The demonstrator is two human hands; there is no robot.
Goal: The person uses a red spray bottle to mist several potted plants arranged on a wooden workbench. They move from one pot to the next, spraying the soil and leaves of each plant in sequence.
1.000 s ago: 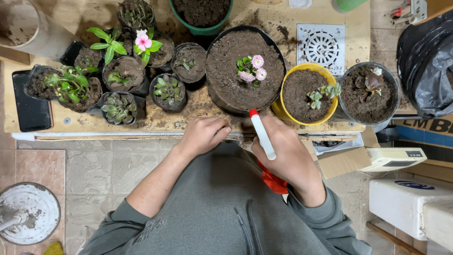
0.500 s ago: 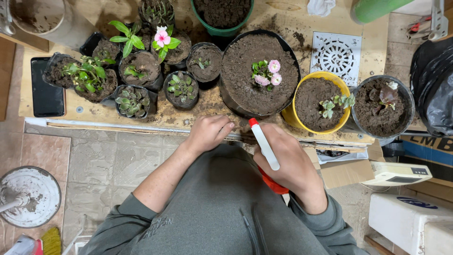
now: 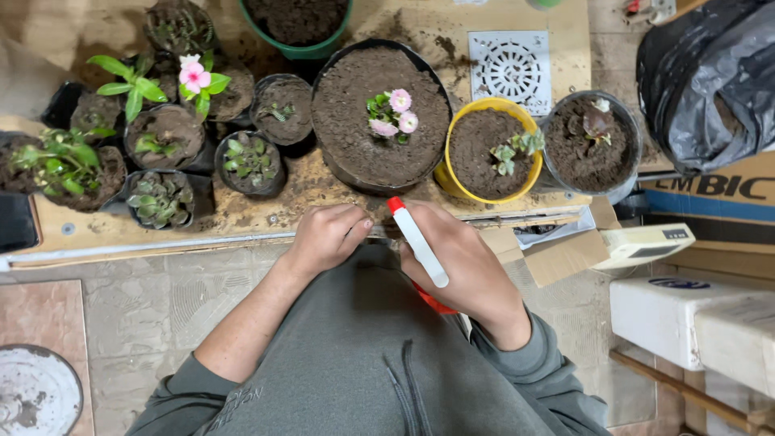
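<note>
gripping a white spray bottle (image 3: pixel 420 242) with a red tip, our right hand (image 3: pixel 464 270) is wrapped around it; our left hand (image 3: pixel 327 236), curled and holding nothing, rests just beside at 9 o'clock; at 12 o'clock sits the large black pot (image 3: pixel 379 121) with pink flowers (image 3: pixel 394 113); the yellow pot (image 3: pixel 488 149) lies at 1 o'clock.

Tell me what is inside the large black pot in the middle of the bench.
The large black pot is filled with dark soil, and a small plant with pink flowers sits near its centre. Roots and anything deeper are covered by the soil.
</note>
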